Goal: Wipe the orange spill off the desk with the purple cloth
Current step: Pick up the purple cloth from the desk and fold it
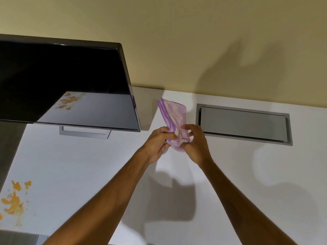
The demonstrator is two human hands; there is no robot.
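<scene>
Head view — orange spill on white desk at near left, left hand and right hand both pinching purple cloth held raised mid-desk — monitor beyond, grey cable hatch by wall.

Warm, fairly dim indoor light is falling from behind and above the camera, throwing soft double shadows of the arms across the white desk and up the yellow wall. The dark monitor is acting as a mirror, reflecting the desk and the orange spill, with a thin glint running along its top edge. Wide-angle distortion is bending straight lines near the frame edges, and fine detail is looking slightly soft and smeared throughout.
</scene>
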